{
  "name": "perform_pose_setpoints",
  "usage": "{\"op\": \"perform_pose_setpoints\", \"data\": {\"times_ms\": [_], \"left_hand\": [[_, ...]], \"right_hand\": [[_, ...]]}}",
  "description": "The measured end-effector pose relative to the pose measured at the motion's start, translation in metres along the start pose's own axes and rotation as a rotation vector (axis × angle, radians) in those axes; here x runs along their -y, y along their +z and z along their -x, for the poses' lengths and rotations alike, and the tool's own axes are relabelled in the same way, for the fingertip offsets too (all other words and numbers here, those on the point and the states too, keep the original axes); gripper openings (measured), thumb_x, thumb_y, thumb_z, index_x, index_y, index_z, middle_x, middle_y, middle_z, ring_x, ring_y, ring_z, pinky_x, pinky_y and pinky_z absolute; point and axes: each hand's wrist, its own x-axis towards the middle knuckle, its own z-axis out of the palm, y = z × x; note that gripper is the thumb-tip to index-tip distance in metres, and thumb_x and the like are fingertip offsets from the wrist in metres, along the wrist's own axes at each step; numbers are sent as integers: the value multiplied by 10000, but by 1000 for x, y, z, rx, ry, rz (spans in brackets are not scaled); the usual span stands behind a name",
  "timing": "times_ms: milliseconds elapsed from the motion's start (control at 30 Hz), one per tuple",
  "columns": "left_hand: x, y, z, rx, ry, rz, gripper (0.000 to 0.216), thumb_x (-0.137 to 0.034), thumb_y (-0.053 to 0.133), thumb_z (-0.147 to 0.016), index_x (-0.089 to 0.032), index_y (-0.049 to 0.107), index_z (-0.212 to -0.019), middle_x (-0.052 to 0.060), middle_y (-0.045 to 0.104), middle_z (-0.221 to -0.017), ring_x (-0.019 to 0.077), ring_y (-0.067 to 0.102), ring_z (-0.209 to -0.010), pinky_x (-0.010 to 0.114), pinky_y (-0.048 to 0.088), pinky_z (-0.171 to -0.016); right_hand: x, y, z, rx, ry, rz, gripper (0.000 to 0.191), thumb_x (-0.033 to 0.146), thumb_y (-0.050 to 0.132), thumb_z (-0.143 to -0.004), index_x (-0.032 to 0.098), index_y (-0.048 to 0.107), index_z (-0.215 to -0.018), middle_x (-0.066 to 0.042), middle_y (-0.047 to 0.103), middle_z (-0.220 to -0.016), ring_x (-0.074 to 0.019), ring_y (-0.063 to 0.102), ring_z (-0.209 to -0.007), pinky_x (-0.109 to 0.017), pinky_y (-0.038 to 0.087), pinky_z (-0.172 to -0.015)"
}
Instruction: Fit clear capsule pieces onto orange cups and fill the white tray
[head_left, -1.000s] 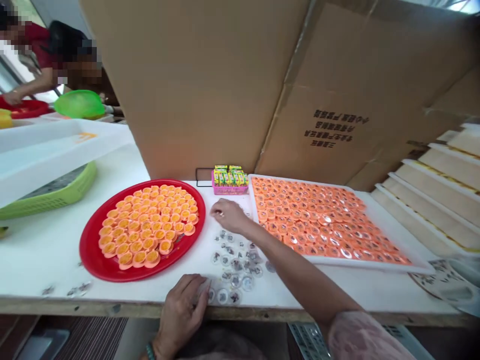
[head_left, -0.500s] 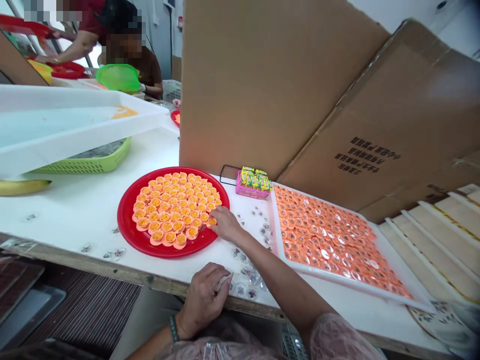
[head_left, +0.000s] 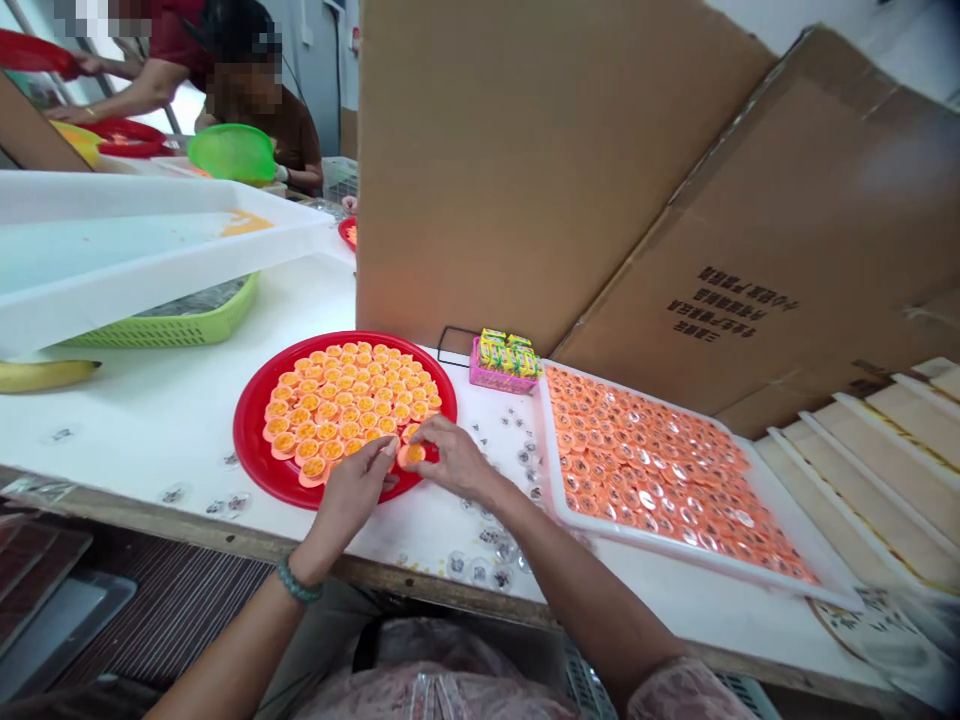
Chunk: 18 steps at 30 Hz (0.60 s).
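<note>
Many small orange cups with yellow centres (head_left: 346, 385) stand packed together on a round red tray (head_left: 251, 440). Over the tray's right front part, my right hand (head_left: 459, 458) pinches one such orange cup (head_left: 412, 456) between thumb and fingertips. Close beside it on the left, my left hand (head_left: 352, 492) has its fingers pinched together, with a tiny pale piece at the tips that I cannot make out. Clear round discs with dark prints (head_left: 480, 570) lie scattered on the table in front of and to the right of the tray.
A white tray (head_left: 556, 490) of orange pieces under clear discs stands at right. Behind the red tray are a pink basket (head_left: 501, 380) of yellow-green packets and tall cardboard (head_left: 487, 180). At left are a white bin (head_left: 150, 275), a green basket (head_left: 187, 330) and a banana (head_left: 45, 376). Two people work beyond.
My left hand has moved from the table's front edge up to the red tray, beside my right hand. My right hand has drawn slightly toward me with an orange cup in its fingers.
</note>
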Motion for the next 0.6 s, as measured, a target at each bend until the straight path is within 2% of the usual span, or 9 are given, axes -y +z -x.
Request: {"op": "perform_pose_setpoints", "data": {"times_ms": [100,167,267,367,433,500,600], "left_hand": [[1,9,-1,207,-194,292,382,-314,704,-716,-136,632,-1046,72,695,-746,184,655,-635,300,548,-646],[4,11,2,250,-248,390,386,-273,758,-659,-117,649,-994,76,698,-752,170,655,-638,279,554,-647],[4,10,3,176,-277,402,383,-257,784,-626,-113,660,-958,75,699,-763,160,651,-608,260,559,-607],[1,8,0,87,-253,394,370,-262,769,-647,-113,652,-965,71,693,-769,161,653,-613,266,564,-604],[-1,10,-4,59,-225,428,336,-249,758,-656,-108,649,-941,74,690,-790,169,658,-646,278,568,-622],[-2,12,-6,39,-211,463,311,-240,751,-657,-106,648,-918,75,689,-806,171,659,-654,272,562,-609],[-2,13,-4,37,-197,471,339,-258,751,-663,-112,651,-952,65,689,-810,141,644,-606,213,527,-543]], "right_hand": [[12,9,8,-15,-13,-67,198,148,666,-709,185,633,-900,-32,589,-936,-157,561,-868,-262,455,-759],[13,11,15,-18,-2,-107,219,170,672,-717,189,639,-933,-34,607,-944,-153,575,-853,-258,465,-748],[-3,-1,23,-74,109,-102,262,240,624,-796,205,622,-1055,-41,644,-980,-149,605,-831,-269,477,-756],[-36,-24,27,-168,402,223,267,188,437,-905,209,613,-1105,-69,657,-1045,-169,610,-908,-302,455,-826],[-58,-34,26,-146,549,431,279,157,407,-906,174,638,-1060,-109,661,-1031,-204,605,-928,-324,439,-837],[-74,-35,25,-90,588,498,216,184,479,-875,145,664,-981,-137,665,-968,-235,601,-900,-329,440,-800],[-83,-21,23,-34,564,512,148,189,536,-840,139,676,-840,-137,660,-888,-243,586,-872,-313,437,-750]]}}
